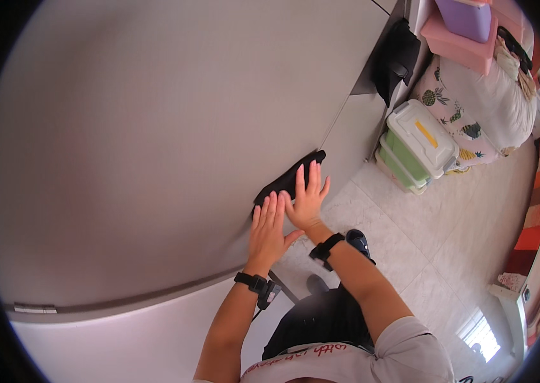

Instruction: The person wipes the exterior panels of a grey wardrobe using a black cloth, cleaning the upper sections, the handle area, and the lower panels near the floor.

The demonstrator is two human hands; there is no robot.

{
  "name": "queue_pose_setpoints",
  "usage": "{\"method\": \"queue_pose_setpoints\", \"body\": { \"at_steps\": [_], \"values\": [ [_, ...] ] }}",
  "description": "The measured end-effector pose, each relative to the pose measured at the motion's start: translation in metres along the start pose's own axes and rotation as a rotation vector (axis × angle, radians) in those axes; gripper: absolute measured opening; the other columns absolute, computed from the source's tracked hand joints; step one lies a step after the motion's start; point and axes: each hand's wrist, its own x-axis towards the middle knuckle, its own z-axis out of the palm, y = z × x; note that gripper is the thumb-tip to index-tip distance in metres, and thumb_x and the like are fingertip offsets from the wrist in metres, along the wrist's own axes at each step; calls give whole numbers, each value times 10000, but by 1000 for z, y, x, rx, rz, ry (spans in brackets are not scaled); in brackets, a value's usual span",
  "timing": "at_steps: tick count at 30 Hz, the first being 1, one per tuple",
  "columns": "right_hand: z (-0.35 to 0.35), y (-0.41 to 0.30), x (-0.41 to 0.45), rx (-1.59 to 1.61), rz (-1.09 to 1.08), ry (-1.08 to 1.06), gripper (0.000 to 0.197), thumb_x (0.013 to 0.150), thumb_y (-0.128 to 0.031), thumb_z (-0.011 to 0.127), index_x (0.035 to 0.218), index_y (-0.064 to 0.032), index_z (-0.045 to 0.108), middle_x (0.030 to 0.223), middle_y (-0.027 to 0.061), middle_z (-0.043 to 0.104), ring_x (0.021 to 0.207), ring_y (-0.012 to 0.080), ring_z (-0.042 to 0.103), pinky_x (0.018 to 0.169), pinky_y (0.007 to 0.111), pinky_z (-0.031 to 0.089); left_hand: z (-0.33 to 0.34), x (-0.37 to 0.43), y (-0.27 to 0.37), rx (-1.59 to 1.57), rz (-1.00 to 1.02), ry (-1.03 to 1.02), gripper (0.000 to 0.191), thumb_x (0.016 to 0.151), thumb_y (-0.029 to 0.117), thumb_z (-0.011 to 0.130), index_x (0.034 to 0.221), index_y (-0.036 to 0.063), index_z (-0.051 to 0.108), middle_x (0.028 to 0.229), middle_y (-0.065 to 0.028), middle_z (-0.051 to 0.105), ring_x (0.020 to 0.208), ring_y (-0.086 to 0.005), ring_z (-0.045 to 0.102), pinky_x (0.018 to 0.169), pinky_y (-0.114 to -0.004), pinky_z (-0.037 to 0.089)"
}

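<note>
A narrow folded black cloth [283, 181] lies slantwise at the near edge of a broad, smooth grey surface [155, 158]. My left hand [267, 230] rests palm down at the cloth's lower end, fingers stretched out and thumb spread. Just right of it, my right hand [307, 203] lies flat over the upper part, fingertips on the fabric. The hands nearly meet, and neither grips the cloth. Part of the cloth is hidden beneath the fingers. Each wrist wears a black strap with a small device.
A black fabric item [397, 60] lies at the surface's far right end. On the tiled floor [423, 230] stand a green storage box [406, 160] with a white lid and a large pineapple-print bag [476, 110]. Pink and purple bins [464, 40] are above. A white panel [131, 344] adjoins the near left.
</note>
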Motion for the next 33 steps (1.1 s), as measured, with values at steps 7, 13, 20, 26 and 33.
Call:
{"method": "queue_pose_setpoints", "body": {
  "at_steps": [7,13,20,26,33],
  "values": [
    [-32,-70,101,305,-475,322,797,786,-519,570,1344,4,343,1425,285,193,1321,466,164,990,667,74,-90,25,13,190,24,591,1012,770,726,352,1405,-40,171,1463,-252,129,1359,-404,115,1052,-569,53],
    [-47,-131,110,249,-536,422,512,784,-536,539,1190,-226,567,1425,183,287,1300,498,175,959,706,64,-126,9,-12,463,9,729,1050,754,775,288,1404,-42,179,1465,-264,101,1363,-419,59,1043,-571,41],
    [52,-42,-29,137,-440,97,342,721,-499,623,962,-258,588,1229,193,397,1184,521,277,936,733,131,9,-54,-42,270,-308,145,886,744,641,524,1307,-29,381,1317,-232,404,1170,-381,404,931,-547,299],
    [37,-36,-76,33,-386,-224,447,759,-439,616,1127,-194,549,1301,214,372,1234,511,249,967,704,128,35,-84,-61,222,-125,270,842,745,563,578,1328,-10,376,1323,-180,434,1187,-310,430,989,-515,275],
    [-37,-190,50,325,-611,297,429,750,-334,602,1167,-230,596,1342,127,426,1257,456,278,964,695,91,-116,-59,-53,409,-126,897,967,799,721,308,1391,-40,231,1455,-257,154,1360,-395,100,1055,-553,49]
  ]
}}
